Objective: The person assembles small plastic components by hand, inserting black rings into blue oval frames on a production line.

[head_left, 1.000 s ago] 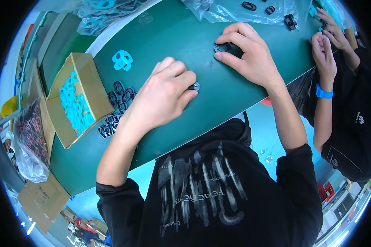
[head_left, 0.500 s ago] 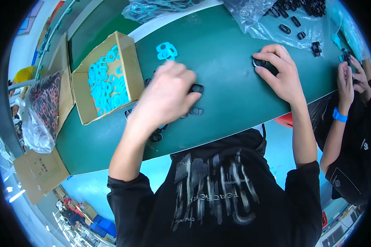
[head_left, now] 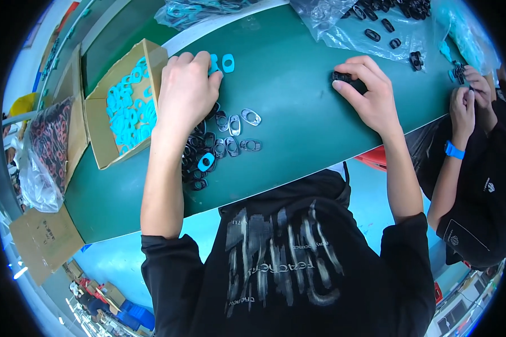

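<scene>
Open brown carton point(head_left: 98, 118) far left on green table, full of cyan rings | clear bag point(head_left: 42, 163) of dark rings at left edge | flat cardboard point(head_left: 42, 241) near left, below table | clear plastic bags point(head_left: 376, 25) far right, holding black rings

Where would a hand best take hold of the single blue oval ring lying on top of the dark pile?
Probably by its outer rim, pinched across the short width from above. The blue oval ring lies flat on top of the pile of dark rings, so its edges are exposed and nothing covers it. The left hand is the closer one; the right hand rests on a black part.
</scene>
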{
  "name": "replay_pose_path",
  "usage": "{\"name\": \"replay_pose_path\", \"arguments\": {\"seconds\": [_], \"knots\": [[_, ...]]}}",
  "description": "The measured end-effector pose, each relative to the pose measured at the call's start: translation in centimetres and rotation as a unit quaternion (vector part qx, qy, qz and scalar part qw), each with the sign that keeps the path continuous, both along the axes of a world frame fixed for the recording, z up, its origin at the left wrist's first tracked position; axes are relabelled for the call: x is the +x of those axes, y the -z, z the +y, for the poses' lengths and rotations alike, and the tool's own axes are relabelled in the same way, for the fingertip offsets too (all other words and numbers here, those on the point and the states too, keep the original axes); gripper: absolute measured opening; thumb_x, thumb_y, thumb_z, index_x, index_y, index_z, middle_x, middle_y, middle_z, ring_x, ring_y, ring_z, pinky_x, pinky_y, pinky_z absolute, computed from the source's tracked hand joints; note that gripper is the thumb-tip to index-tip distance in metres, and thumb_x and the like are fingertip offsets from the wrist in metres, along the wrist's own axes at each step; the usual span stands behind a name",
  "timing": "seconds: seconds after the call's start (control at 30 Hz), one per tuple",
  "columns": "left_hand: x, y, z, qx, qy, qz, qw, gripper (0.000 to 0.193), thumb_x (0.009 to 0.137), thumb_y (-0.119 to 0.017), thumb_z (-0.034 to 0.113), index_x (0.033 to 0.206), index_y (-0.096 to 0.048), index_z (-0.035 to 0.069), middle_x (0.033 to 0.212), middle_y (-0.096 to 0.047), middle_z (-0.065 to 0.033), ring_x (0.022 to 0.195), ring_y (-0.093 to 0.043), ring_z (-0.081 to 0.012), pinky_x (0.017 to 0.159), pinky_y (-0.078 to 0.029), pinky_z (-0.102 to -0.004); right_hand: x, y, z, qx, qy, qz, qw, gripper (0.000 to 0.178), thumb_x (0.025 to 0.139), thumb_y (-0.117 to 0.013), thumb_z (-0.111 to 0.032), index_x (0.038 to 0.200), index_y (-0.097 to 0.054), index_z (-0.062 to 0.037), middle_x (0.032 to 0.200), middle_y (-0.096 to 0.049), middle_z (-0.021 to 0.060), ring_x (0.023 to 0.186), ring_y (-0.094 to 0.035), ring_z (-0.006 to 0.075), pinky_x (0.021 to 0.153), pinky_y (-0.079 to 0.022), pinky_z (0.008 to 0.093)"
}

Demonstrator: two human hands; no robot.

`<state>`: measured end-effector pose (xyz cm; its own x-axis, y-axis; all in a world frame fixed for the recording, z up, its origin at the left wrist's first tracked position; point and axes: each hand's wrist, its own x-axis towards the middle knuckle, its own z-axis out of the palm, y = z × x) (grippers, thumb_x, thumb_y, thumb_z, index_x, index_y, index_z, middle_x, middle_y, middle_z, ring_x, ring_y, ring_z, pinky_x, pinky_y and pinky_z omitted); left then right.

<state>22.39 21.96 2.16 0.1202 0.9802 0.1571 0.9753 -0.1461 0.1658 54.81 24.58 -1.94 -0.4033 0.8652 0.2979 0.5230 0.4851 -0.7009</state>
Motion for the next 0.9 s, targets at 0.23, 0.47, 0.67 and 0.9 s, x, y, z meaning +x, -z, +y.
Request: {"name": "replay_pose_path", "arguments": {"seconds": [0.23,0.47,0.67,0.9], "knots": [[0.1,0.0,0.7,0.029,-0.04,-0.028,0.998,0.019,0.089,-0.059,0.011,0.088,-0.065,-0.006,0.085,-0.066,-0.0239,0.088,-0.064,-0.0438,0.084,-0.053,-0.0511,0.0,-0.9,-2.2,-0.008,-0.038,-0.006,0.999,0.025,0.084,-0.077,-0.008,0.108,-0.072,-0.0014,0.106,-0.065,0.0088,0.093,-0.064,0.0211,0.083,-0.052,0.0327],[8.1,0.3,-1.4,-0.085,0.311,-0.098,0.942,0.012,0.082,-0.061,0.006,0.088,-0.068,-0.001,0.088,-0.066,-0.0175,0.094,-0.064,-0.0361,0.089,-0.049,-0.0444,0.2,-1.7,-3.4,0.01,-0.036,-0.142,0.989,0.027,0.083,-0.078,-0.009,0.109,-0.073,-0.0025,0.106,-0.062,0.0106,0.099,-0.063,0.027,0.086,-0.052,0.0358],[8.0,1.4,-0.7,-0.04,0.274,-0.137,0.951,0.013,0.085,-0.069,0.009,0.096,-0.069,0.001,0.094,-0.065,-0.0167,0.098,-0.062,-0.0343,0.09,-0.049,-0.0425,0.6,-2.4,-3.3,-0.008,-0.057,-0.124,0.991,0.029,0.081,-0.078,-0.007,0.11,-0.072,-0.0032,0.107,-0.062,0.0111,0.1,-0.063,0.0285,0.086,-0.053,0.0373],[5.5,0.3,-3.3,-0.02,0.214,-0.214,0.953,0.014,0.084,-0.073,0.005,0.098,-0.068,0.002,0.094,-0.062,-0.012,0.094,-0.06,-0.0316,0.086,-0.049,-0.0407,0.6,-2.3,-3.0,0.0,-0.092,-0.115,0.989,0.033,0.081,-0.078,-0.005,0.113,-0.07,-0.0035,0.105,-0.062,0.0113,0.096,-0.064,0.0278,0.083,-0.053,0.0367]]}}
